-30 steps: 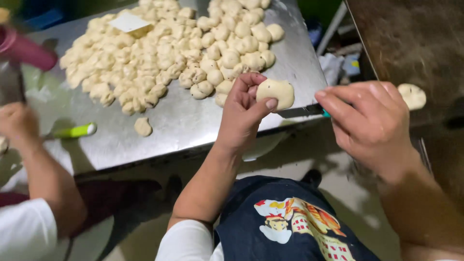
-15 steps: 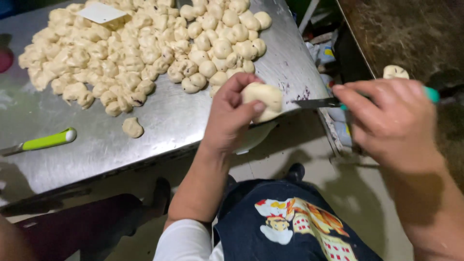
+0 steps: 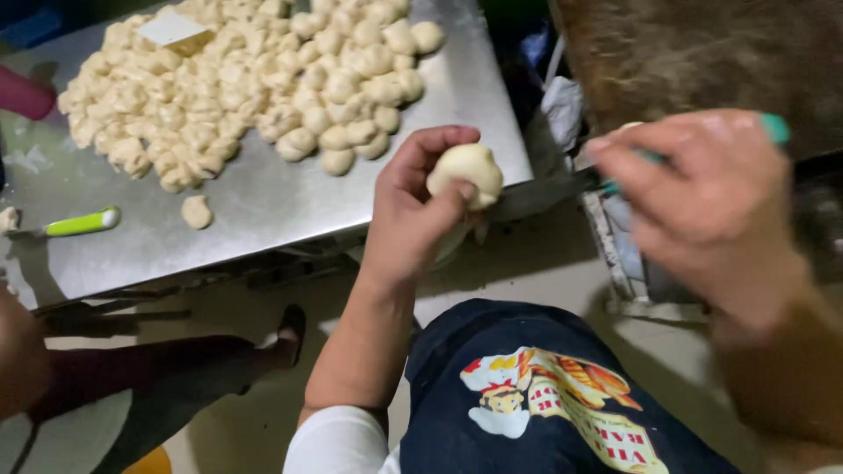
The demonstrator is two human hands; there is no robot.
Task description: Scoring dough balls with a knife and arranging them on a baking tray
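Note:
My left hand [image 3: 413,202] grips a pale round dough ball [image 3: 467,170] just off the near right corner of the steel table [image 3: 263,206]. My right hand [image 3: 702,197] holds a knife with a teal handle [image 3: 774,128]; its dark blade [image 3: 540,195] points left and touches the dough ball from the right. The right hand is blurred. A big heap of small dough pieces [image 3: 255,79] lies on the far part of the table. One loose dough piece [image 3: 196,211] sits apart, nearer the front edge.
A green-handled knife [image 3: 79,225] lies at the table's left. A white scraper [image 3: 173,28] rests on the heap. Another person's arm [image 3: 22,351] and leg [image 3: 167,373] are at lower left. A dark rough surface [image 3: 702,53] fills the upper right.
My left hand has lifted the dough ball off the table edge and turned it upward. The knife blade has come against the ball. The other person's hand has dropped away from the table.

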